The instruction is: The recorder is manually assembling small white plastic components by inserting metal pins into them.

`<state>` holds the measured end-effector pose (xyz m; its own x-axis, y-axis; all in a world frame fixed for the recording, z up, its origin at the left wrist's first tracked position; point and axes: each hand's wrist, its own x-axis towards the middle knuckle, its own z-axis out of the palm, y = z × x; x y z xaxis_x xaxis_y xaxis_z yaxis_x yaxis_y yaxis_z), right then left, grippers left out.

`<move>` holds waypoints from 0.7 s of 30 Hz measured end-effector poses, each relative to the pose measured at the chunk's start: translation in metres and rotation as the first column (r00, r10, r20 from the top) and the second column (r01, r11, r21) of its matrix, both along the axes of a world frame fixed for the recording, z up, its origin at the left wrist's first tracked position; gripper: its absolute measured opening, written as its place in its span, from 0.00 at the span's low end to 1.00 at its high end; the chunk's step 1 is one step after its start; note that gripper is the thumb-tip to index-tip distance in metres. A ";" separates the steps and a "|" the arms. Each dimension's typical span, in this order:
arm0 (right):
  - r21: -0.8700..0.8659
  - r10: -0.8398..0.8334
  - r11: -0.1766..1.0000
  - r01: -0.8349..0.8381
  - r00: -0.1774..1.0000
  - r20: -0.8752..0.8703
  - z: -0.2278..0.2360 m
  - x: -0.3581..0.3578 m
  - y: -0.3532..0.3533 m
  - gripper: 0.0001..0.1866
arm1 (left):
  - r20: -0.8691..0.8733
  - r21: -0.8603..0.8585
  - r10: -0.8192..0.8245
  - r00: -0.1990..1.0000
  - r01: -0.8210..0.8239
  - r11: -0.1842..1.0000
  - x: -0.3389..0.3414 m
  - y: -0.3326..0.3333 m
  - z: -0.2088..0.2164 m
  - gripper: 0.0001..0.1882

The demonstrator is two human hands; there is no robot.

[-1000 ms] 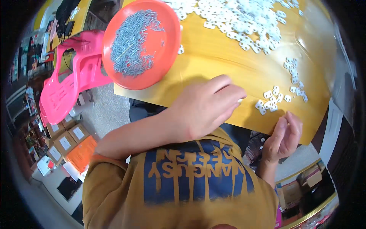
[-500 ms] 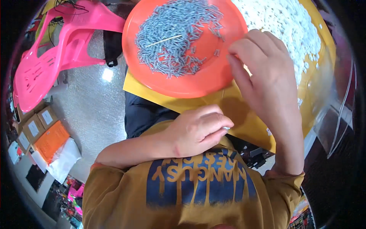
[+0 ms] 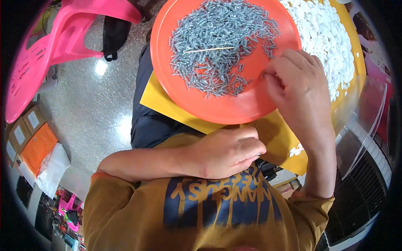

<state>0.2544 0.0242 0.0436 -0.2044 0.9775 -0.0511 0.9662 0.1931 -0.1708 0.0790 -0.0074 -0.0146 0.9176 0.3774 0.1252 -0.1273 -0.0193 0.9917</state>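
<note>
A round orange plate (image 3: 251, 106) holds a heap of small metal coil springs (image 3: 209, 33). A thin pale stick (image 3: 209, 49) lies across the heap. Over the plate's right side, my right hand (image 3: 299, 79) is closed in a pinch, with what looks like one spring (image 3: 263, 75) at its fingertips. My left hand (image 3: 230, 152) is closed in front of my shirt, below the plate's near rim. A tiny pale bit peeks out by its thumb; the fingers hide most of it.
Many small white plastic pieces (image 3: 322, 42) are piled on the yellow surface (image 3: 274, 142) to the right, with several (image 3: 296, 150) near its front edge. A pink plastic chair (image 3: 54, 37) stands on the floor at left, and cardboard boxes (image 3: 19, 134) sit farther down.
The view has shifted, so the plate appears farther right and lower. My right hand has moved inward from the plate's right rim and now pinches what looks like a spring. My left hand stays closed.
</note>
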 end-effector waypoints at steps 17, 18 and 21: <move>-0.175 0.079 0.983 -0.051 0.984 0.160 0.031 0.001 -0.006 0.07 | -0.003 -0.034 0.003 1.000 -0.003 0.999 0.001 -0.002 -0.001 0.09; -0.169 0.076 0.984 -0.050 0.986 0.149 0.031 0.001 -0.009 0.08 | -0.002 -0.038 0.003 1.000 -0.003 0.999 0.001 -0.002 -0.001 0.09; -0.190 0.066 0.981 -0.038 0.988 0.143 0.036 0.000 -0.014 0.10 | -0.002 -0.016 0.022 1.000 -0.022 1.000 0.001 -0.003 0.000 0.08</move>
